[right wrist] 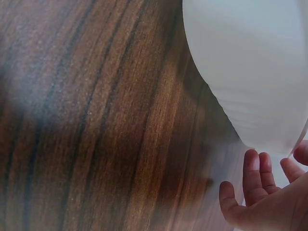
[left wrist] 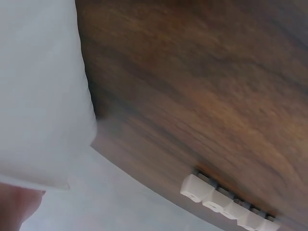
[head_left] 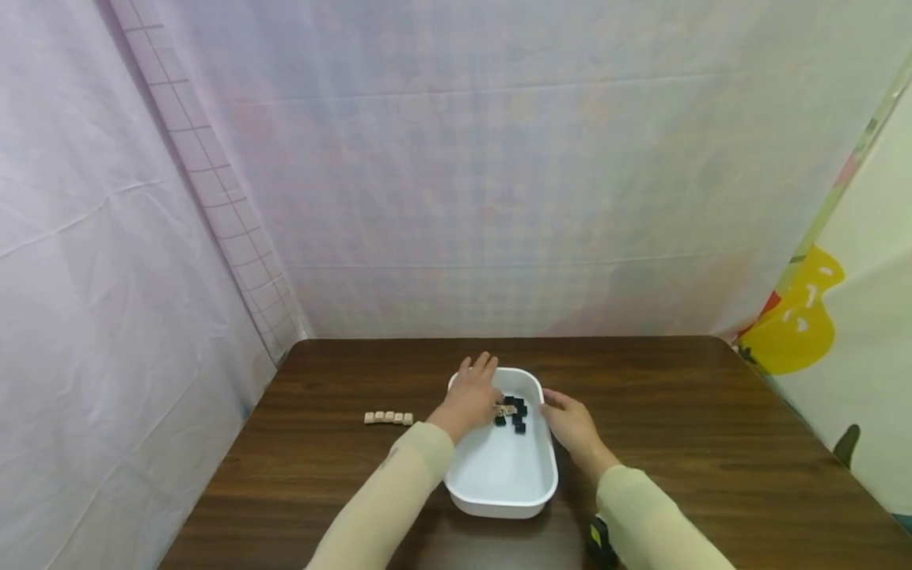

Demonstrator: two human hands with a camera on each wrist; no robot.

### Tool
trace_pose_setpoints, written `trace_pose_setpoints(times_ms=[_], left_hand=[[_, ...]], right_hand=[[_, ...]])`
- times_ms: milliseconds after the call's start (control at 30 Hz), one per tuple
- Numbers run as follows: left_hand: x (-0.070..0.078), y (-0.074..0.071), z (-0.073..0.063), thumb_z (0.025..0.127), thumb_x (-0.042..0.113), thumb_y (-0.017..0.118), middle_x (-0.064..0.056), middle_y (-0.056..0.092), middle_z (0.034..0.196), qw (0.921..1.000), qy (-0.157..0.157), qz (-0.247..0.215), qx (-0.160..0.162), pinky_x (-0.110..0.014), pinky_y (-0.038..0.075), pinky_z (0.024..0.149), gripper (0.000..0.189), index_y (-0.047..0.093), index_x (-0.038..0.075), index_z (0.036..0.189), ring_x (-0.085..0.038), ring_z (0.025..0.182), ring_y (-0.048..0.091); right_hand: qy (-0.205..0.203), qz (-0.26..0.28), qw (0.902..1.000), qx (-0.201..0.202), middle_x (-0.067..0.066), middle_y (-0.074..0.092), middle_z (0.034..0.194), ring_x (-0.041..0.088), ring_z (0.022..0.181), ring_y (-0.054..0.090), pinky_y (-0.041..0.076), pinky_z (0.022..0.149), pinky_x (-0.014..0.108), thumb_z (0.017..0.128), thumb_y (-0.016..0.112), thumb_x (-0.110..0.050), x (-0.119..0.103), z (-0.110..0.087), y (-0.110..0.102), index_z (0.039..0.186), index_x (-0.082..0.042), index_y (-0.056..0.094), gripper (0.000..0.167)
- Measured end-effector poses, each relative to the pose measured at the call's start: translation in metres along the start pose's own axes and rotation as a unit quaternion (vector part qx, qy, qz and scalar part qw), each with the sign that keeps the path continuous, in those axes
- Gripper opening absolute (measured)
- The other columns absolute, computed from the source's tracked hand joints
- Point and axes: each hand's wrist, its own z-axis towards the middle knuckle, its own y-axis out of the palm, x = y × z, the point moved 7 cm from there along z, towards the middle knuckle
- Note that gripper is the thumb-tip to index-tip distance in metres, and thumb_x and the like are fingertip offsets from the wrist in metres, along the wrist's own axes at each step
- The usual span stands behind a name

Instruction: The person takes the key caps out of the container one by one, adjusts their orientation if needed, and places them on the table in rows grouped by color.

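White tray [head_left: 502, 475] sits on the table, centred in my head feed, long side pointing away from the person. Inside, toward the far end: a loose heap of black pieces [head_left: 518, 412], keycap-like, with a few pale pieces [head_left: 508, 410] among them. I judge the raised walls are there to pen them in.

Left hand [head_left: 470, 400] lies over the far left part of the rim. Its long fingers reach out nearly straight, slightly parted; the thumb points in toward the heap. Whether anything is pinched there I cannot tell from here.

Right hand [head_left: 573, 427] is at the opposite wall. On my right wrist feed thumb and one finger appear to take the rim between them, the other fingers spread apart outside; likely a steadying hold.

Left of the tray, apart from it: beige row [head_left: 389, 417], five pieces side by side, probably lined up so each stays distinct. Their tops carry small marks I cannot read.

Outward: brown table [head_left: 677, 427]; right sleeve [head_left: 651, 522] with a dark object [head_left: 604, 546] bearing a yellow patch; left sleeve [head_left: 381, 507], small mark at the cuff, illegible; pale curtain [head_left: 499, 198] behind. No brand readable.
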Motion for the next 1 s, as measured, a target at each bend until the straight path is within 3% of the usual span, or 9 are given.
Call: trace_pose_setpoints(times_ms=[167, 300, 433, 533, 633, 767, 933, 1000], left_hand=[[0.005, 0.003, 0.002, 0.097, 0.045, 0.061, -0.010, 0.022, 0.163, 0.9995, -0.001, 0.030, -0.012, -0.048, 0.013, 0.119, 0.027, 0.071, 0.038, 0.121, -0.030, 0.150, 0.011], [0.004, 0.001, 0.001, 0.096, 0.041, 0.062, -0.009, 0.027, 0.160, 0.9995, -0.005, 0.030, 0.008, -0.047, 0.017, 0.119, 0.025, 0.072, 0.037, 0.119, -0.030, 0.150, 0.014], [0.000, -0.008, -0.003, 0.097, 0.036, 0.063, -0.008, 0.041, 0.151, 0.9983, -0.003, -0.017, 0.055, -0.044, 0.031, 0.112, 0.018, 0.074, 0.032, 0.111, -0.029, 0.142, 0.031], [-0.009, -0.017, -0.008, 0.096, 0.029, 0.066, -0.005, 0.058, 0.130, 0.9913, -0.005, -0.093, 0.093, -0.037, 0.044, 0.099, 0.017, 0.073, 0.023, 0.110, -0.023, 0.121, 0.052], [-0.023, -0.024, -0.015, 0.092, 0.020, 0.068, -0.002, 0.068, 0.106, 0.9728, -0.022, -0.195, 0.123, -0.032, 0.050, 0.084, 0.018, 0.070, 0.015, 0.110, -0.019, 0.096, 0.062], [-0.048, -0.027, -0.028, 0.090, 0.013, 0.067, -0.003, 0.069, 0.093, 0.9321, -0.061, -0.324, 0.151, -0.032, 0.051, 0.073, 0.018, 0.068, 0.010, 0.108, -0.018, 0.082, 0.063], [-0.082, -0.020, -0.047, 0.093, 0.015, 0.068, -0.002, 0.069, 0.094, 0.8834, -0.105, -0.423, 0.171, -0.034, 0.051, 0.072, 0.020, 0.071, 0.007, 0.111, -0.017, 0.082, 0.062], [-0.095, -0.018, -0.056, 0.093, 0.015, 0.070, -0.003, 0.070, 0.096, 0.8701, -0.121, -0.443, 0.178, -0.037, 0.052, 0.075, 0.020, 0.072, 0.007, 0.111, -0.019, 0.086, 0.063]], right_hand=[[-0.001, -0.001, 1.0000, 0.002, 0.031, 0.047, 0.141, 0.046, 0.130, 0.044, 0.038, 0.105, 0.056, 0.098, 0.050, -0.012, -0.001, -0.001, 0.000, 0.140, 0.006, 0.049, 0.046], [0.001, 0.001, 1.0000, 0.001, 0.031, 0.047, 0.141, 0.046, 0.130, 0.045, 0.038, 0.105, 0.055, 0.098, 0.050, -0.013, 0.000, 0.000, 0.001, 0.140, 0.006, 0.049, 0.046], [0.000, 0.003, 1.0000, 0.003, 0.030, 0.048, 0.140, 0.045, 0.129, 0.046, 0.039, 0.104, 0.055, 0.098, 0.051, -0.013, 0.000, 0.001, 0.001, 0.140, 0.006, 0.050, 0.046], [0.007, 0.008, 0.9999, 0.000, 0.030, 0.047, 0.142, 0.045, 0.131, 0.044, 0.038, 0.106, 0.055, 0.099, 0.050, -0.013, 0.001, 0.001, 0.000, 0.141, 0.005, 0.049, 0.046], [0.010, 0.012, 0.9999, -0.002, 0.030, 0.046, 0.143, 0.045, 0.133, 0.042, 0.036, 0.106, 0.056, 0.099, 0.049, -0.013, 0.000, 0.001, 0.000, 0.141, 0.005, 0.049, 0.046], [0.009, 0.014, 0.9999, -0.001, 0.030, 0.047, 0.142, 0.045, 0.133, 0.042, 0.036, 0.106, 0.056, 0.099, 0.049, -0.013, -0.001, 0.000, 0.000, 0.141, 0.006, 0.049, 0.046], [0.006, 0.014, 0.9999, 0.000, 0.030, 0.047, 0.141, 0.045, 0.132, 0.043, 0.037, 0.106, 0.055, 0.099, 0.049, -0.012, 0.000, -0.001, 0.000, 0.140, 0.006, 0.049, 0.045], [0.008, 0.015, 0.9999, -0.001, 0.030, 0.047, 0.141, 0.045, 0.132, 0.043, 0.036, 0.106, 0.056, 0.099, 0.049, -0.012, 0.000, -0.001, 0.000, 0.140, 0.006, 0.049, 0.045]])
